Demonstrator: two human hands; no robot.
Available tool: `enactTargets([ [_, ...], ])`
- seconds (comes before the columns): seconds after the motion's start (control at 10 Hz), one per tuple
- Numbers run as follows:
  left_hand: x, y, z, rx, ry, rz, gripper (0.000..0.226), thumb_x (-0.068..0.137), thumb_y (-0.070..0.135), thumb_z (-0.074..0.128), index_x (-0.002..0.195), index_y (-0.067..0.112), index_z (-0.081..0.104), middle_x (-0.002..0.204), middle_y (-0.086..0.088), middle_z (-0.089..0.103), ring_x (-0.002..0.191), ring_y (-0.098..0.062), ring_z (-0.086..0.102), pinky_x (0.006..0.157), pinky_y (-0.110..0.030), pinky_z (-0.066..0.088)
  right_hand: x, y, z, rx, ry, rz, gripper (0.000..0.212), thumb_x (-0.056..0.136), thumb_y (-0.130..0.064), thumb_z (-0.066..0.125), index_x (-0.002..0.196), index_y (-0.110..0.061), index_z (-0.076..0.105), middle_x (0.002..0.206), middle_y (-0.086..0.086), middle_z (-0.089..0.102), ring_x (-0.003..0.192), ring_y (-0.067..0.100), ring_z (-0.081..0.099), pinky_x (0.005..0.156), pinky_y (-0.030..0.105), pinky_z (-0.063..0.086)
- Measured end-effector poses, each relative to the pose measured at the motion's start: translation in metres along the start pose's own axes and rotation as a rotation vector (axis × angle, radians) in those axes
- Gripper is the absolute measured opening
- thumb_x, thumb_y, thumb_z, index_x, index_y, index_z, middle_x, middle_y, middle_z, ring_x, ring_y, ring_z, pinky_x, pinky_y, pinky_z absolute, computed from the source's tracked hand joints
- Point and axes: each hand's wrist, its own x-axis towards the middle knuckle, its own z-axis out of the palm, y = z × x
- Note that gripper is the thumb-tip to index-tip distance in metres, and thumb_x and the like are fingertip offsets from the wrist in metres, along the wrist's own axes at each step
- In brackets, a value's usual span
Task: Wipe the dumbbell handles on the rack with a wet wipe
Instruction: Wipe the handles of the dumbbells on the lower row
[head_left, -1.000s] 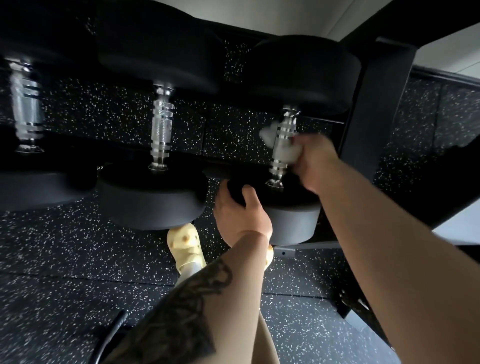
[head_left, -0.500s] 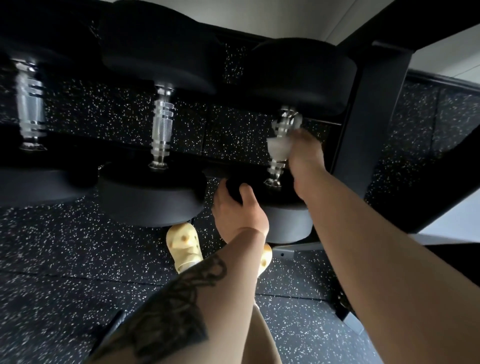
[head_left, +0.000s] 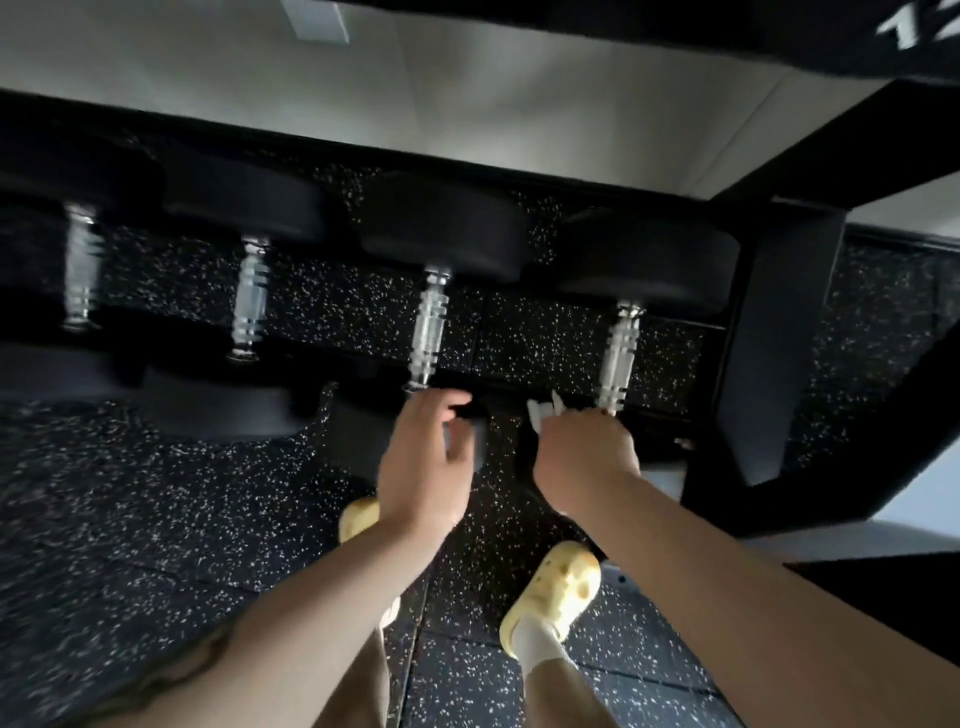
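Both hands pulled off the rightmost handle (head_left: 618, 358); right hand (head_left: 584, 452) clutches wipe (head_left: 543, 413).

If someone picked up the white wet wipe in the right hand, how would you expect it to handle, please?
Probably floppy: the wet wipe sticks out of the right hand in crumpled, uneven points rather than a flat sheet. It is likely very light, since the curled fingers hold it with no visible strain. It should conform easily round the ridged metal handle nearby.
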Motion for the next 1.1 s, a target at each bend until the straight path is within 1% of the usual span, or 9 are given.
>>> enactTargets([
  [0.1, 0.022, -0.029, -0.031, 0.118, 0.196, 0.001, 0.024, 0.092, 0.010, 0.052, 0.112, 0.016, 0.062, 0.118, 0.001, 0.058, 0.106, -0.014, 0.054, 0.095, -0.027, 0.042, -0.003, -0.002, 0.010, 0.188, 0.074, 0.034, 0.035, 0.096, -0.015, 0.036, 0.128, -0.017, 0.051, 0.113, 0.005, 0.059, 0.103, 0.023, 0.056, 0.083, 0.031, 0.048],
  [0.2, 0.050, -0.060, -0.049, 0.199, 0.149, -0.077, 0.029, 0.095, 0.016, 0.046, 0.121, 0.015, 0.060, 0.130, -0.002, 0.055, 0.119, -0.022, 0.047, 0.101, -0.035, 0.036, -0.001, -0.011, 0.010, 0.543, 0.151, 0.169, 0.033, 0.100, -0.026, 0.030, 0.122, -0.028, 0.054, 0.096, 0.004, 0.066, 0.083, 0.024, 0.063, 0.067, 0.032, 0.051],
  [0.3, 0.069, -0.086, -0.052, 0.127, 0.009, -0.168, 0.034, 0.097, 0.021, 0.041, 0.127, 0.012, 0.055, 0.135, -0.005, 0.052, 0.126, -0.024, 0.045, 0.107, -0.038, 0.035, 0.009, -0.045, -0.002, 0.705, 0.221, 0.215, 0.030, 0.101, -0.029, 0.031, 0.126, -0.033, 0.047, 0.092, 0.004, 0.066, 0.075, 0.023, 0.058, 0.062, 0.030, 0.045],
  [0.5, 0.078, -0.089, -0.037, -0.288, -0.034, -0.673, 0.036, 0.099, 0.024, 0.038, 0.128, 0.008, 0.052, 0.128, -0.017, 0.056, 0.117, -0.036, 0.051, 0.096, -0.036, 0.037, 0.076, -0.119, -0.009, 0.761, -0.051, 0.344, 0.028, 0.095, -0.017, 0.040, 0.116, -0.016, 0.058, 0.111, 0.012, 0.063, 0.094, 0.029, 0.058, 0.075, 0.032, 0.045],
  [0.7, 0.084, -0.087, -0.020, -0.470, 0.192, -0.864, 0.036, 0.093, 0.028, 0.043, 0.123, 0.019, 0.059, 0.122, -0.010, 0.063, 0.110, -0.032, 0.056, 0.098, -0.037, 0.041, 0.117, -0.109, -0.014, 0.774, -0.221, 0.337, 0.035, 0.099, -0.005, 0.035, 0.130, 0.005, 0.049, 0.135, 0.022, 0.048, 0.125, 0.032, 0.044, 0.097, 0.031, 0.036],
  [0.8, 0.081, -0.088, -0.019, -0.506, 0.217, -0.889, 0.036, 0.090, 0.032, 0.044, 0.123, 0.026, 0.060, 0.118, -0.006, 0.065, 0.105, -0.031, 0.059, 0.094, -0.036, 0.044, 0.104, -0.108, 0.000, 0.846, -0.112, 0.309, 0.035, 0.098, -0.006, 0.035, 0.128, 0.003, 0.051, 0.130, 0.021, 0.052, 0.117, 0.031, 0.051, 0.098, 0.035, 0.038],
  [0.9, 0.082, -0.087, -0.018, -0.523, 0.233, -0.879, 0.035, 0.089, 0.031, 0.045, 0.120, 0.026, 0.062, 0.113, -0.005, 0.067, 0.100, -0.029, 0.060, 0.090, -0.034, 0.045, 0.091, -0.107, 0.004, 1.034, -0.055, 0.356, 0.036, 0.095, -0.010, 0.041, 0.129, -0.004, 0.051, 0.102, 0.010, 0.055, 0.083, 0.018, 0.051, 0.080, 0.030, 0.045],
  [1.0, 0.081, -0.085, -0.018, -0.529, 0.245, -0.863, 0.033, 0.090, 0.029, 0.046, 0.117, 0.025, 0.065, 0.109, -0.004, 0.068, 0.094, -0.027, 0.060, 0.085, -0.031, 0.045, 0.103, -0.100, -0.006, 1.093, -0.161, 0.391, 0.030, 0.095, -0.005, 0.041, 0.123, 0.002, 0.049, 0.075, -0.003, 0.036, 0.062, 0.003, 0.031, 0.059, 0.014, 0.031],
  [1.1, 0.082, -0.084, -0.019, -0.530, 0.255, -0.872, 0.031, 0.090, 0.028, 0.047, 0.116, 0.024, 0.065, 0.108, -0.006, 0.068, 0.094, -0.028, 0.059, 0.086, -0.032, 0.046, 0.120, -0.106, -0.010, 0.932, -0.249, 0.312, 0.016, 0.094, 0.000, 0.041, 0.095, -0.008, 0.055, 0.069, -0.003, 0.032, 0.058, 0.004, 0.028, 0.054, 0.019, 0.030],
])
